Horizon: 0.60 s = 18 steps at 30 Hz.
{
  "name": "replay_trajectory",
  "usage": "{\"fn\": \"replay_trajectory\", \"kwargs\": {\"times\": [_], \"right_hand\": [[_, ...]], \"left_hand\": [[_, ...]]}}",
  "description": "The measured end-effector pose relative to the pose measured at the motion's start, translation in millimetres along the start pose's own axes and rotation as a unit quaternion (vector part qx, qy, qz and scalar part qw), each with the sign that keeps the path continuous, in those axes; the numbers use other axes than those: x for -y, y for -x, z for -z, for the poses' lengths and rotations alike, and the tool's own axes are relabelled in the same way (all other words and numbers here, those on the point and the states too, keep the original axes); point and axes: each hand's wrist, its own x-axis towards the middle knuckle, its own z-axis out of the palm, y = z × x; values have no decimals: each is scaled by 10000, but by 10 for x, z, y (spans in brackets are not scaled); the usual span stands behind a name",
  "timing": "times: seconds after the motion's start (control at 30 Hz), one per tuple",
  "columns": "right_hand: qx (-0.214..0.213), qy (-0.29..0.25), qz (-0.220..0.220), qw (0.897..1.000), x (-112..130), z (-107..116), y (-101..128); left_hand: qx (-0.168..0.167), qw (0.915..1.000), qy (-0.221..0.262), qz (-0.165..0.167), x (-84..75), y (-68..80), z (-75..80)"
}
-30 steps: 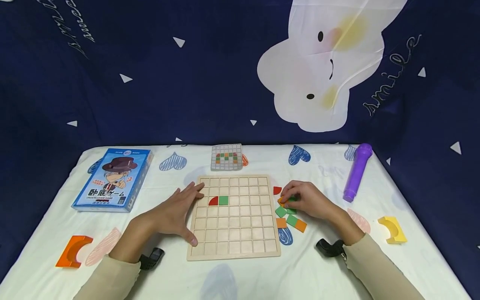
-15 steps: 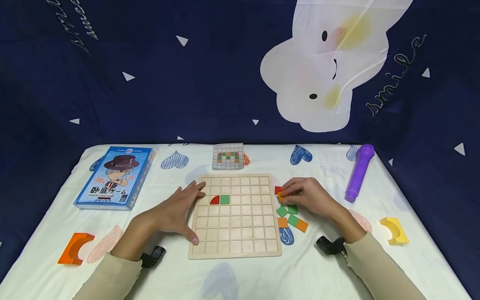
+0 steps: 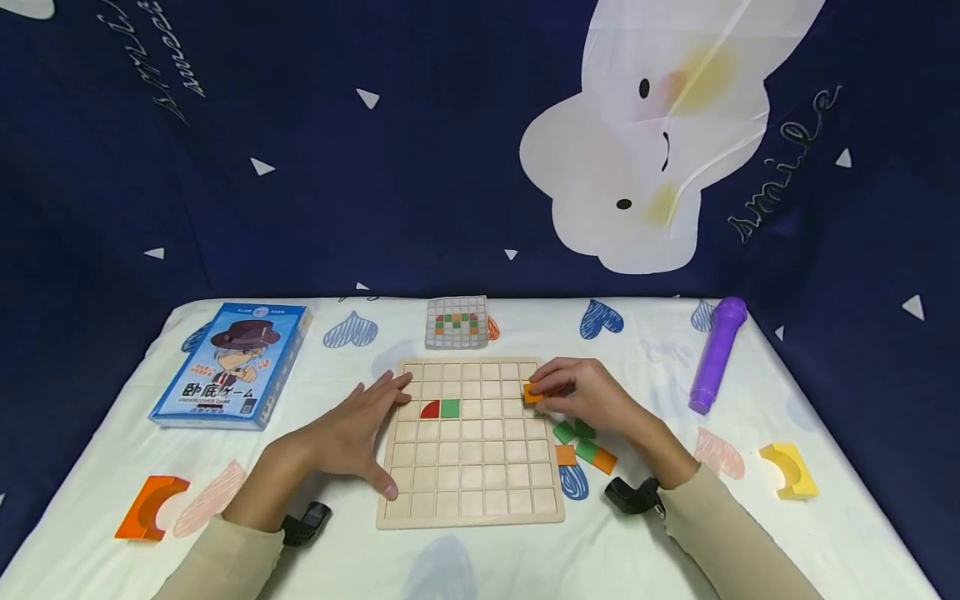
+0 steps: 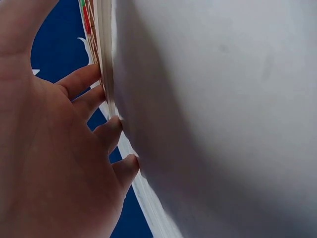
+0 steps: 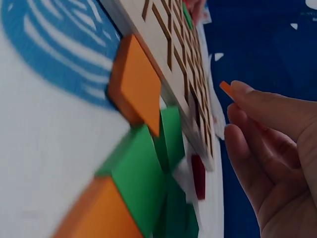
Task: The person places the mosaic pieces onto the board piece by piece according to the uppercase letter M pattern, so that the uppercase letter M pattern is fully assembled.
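Dark blue fabric backdrop [image 3: 420, 192] at far side, white cloud and triangle prints. White cloth-covered surface [image 3: 525, 558], printed hearts. Pale square wooden grid board [image 3: 471, 454] lies flat mid-surface. Blue rectangular cartoon-print box [image 3: 232, 367] far left. Left hand [image 3: 351, 433] spread, grasping nothing, touches board's left edge: fingertips far end, thumb near end. Right hand [image 3: 592, 396] pinches a thin orange tile [image 3: 532, 394] over board's far right part. Purple rod with knobbed end [image 3: 717, 358] far right. Orange arch block [image 3: 138, 508] near left, yellow arch block [image 3: 797, 471] at right. Small square grid-pattern card [image 3: 457, 322] just beyond the board. Loose green and orange square tiles [image 3: 566, 455] clustered just right of board. Red quarter-circle tile [image 3: 431, 409] and green square tile [image 3: 450, 408] sit in adjacent cells, third row from far edge, red on the left.
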Motion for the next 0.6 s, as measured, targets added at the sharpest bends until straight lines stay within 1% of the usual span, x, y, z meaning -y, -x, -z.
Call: {"fn": "replay_trajectory", "kwargs": {"times": [0.2,0.4,0.6], "right_hand": [[275,-157,122,9994,56,-113,-54],[370,-116,266,9989,101,-198,-141],[470,-216,353,9980,146,-289,-245]], "left_hand": [[-21,10000,-51,6,-7,9,-6],[0,9999,-97,32,-11,13,-5],[14,9999,-97,25,-15,8,2]]}}
